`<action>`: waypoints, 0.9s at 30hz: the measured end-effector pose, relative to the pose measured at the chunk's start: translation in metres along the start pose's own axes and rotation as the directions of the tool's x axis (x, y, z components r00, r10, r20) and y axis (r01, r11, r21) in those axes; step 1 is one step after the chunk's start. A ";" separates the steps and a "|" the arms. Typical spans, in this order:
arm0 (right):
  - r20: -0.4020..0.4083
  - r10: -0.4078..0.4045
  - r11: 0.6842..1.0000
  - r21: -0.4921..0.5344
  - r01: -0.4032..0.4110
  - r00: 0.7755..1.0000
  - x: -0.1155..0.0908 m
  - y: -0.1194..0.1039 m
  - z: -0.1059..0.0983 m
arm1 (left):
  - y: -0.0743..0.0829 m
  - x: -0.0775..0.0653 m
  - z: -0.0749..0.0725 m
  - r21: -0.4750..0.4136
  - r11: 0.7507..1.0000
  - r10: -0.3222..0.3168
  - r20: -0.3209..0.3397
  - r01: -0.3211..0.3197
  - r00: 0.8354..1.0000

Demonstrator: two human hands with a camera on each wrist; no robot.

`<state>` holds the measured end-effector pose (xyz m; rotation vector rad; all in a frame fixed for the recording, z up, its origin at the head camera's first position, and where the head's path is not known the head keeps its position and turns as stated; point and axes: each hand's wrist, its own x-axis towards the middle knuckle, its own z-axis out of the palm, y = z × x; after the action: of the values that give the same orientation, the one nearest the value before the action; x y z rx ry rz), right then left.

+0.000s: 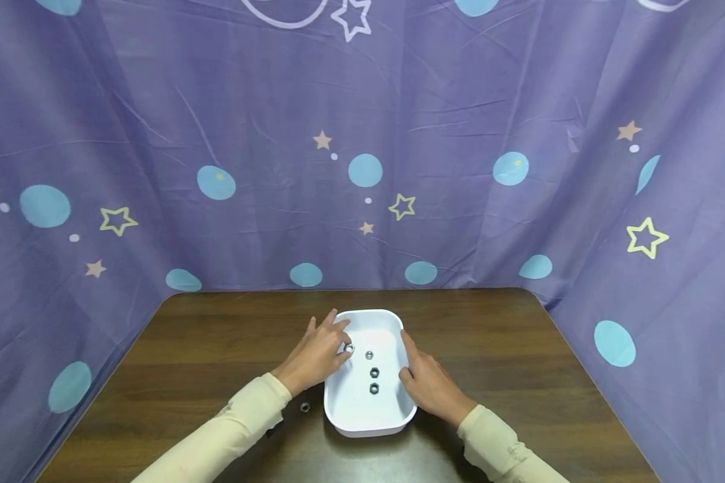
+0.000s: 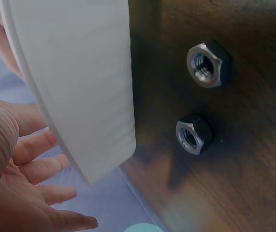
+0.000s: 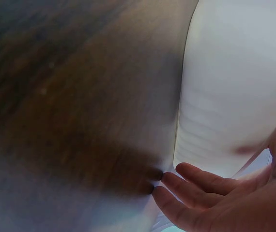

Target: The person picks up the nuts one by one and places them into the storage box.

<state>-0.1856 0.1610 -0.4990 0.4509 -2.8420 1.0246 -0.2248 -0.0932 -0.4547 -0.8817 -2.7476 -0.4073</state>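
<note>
A white tray (image 1: 355, 410) with rounded corners stands on the table. My left hand (image 1: 315, 354) reaches over its left rim and pinches a metal hex nut (image 1: 349, 348) between thumb and finger above the tray. In the left wrist view its other fingers (image 2: 43, 171) spread out beyond the tray's wall. Three more nuts lie inside the tray: a far one (image 1: 369, 355), a middle one (image 1: 374, 372) and a near one (image 1: 374, 388). My right hand (image 1: 431, 384) grips the tray's right side, thumb over the rim, fingertips (image 3: 169, 193) low along the outer wall.
To the left of the tray, two nuts rest on the wooden table (image 1: 507, 376): one (image 2: 208, 65) and another (image 2: 193, 134). The left sleeve (image 1: 235, 419) passes close by them. A purple patterned curtain (image 1: 459, 221) hangs behind the table's far edge.
</note>
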 end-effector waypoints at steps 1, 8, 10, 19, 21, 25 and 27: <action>0.000 -0.005 1.000 -0.003 0.005 1.000 0.000 0.000 0.000 | 0.001 0.000 0.001 0.005 1.000 0.008 0.008 -0.008 1.000; -0.011 -0.013 1.000 0.001 0.013 1.000 0.001 -0.001 -0.001 | 0.003 0.004 0.008 0.024 0.996 0.087 0.028 -0.087 0.996; -0.011 -0.011 1.000 0.000 0.011 1.000 0.001 0.000 -0.001 | 0.003 0.006 0.010 0.021 0.994 0.105 0.037 -0.106 0.994; -0.003 0.007 1.000 0.001 -0.007 1.000 0.001 0.001 -0.001 | 0.003 0.012 0.016 0.046 0.992 0.114 0.114 -0.120 0.987; 0.000 0.008 1.000 -0.002 -0.008 1.000 0.001 0.001 -0.001 | 0.002 0.012 0.018 0.040 0.992 0.115 0.113 -0.120 0.987; 0.008 0.014 1.000 -0.001 -0.014 1.000 0.002 0.002 -0.001 | 0.001 0.014 0.022 0.044 0.992 0.117 0.107 -0.122 0.987; 0.010 0.019 1.000 0.001 -0.019 1.000 0.002 0.002 -0.001 | 0.000 0.016 0.023 0.058 0.992 0.110 0.108 -0.116 0.988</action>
<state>-0.1877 0.1626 -0.4985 0.4303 -2.8600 1.0299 -0.2403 -0.0771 -0.4718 -1.0648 -2.7695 -0.2579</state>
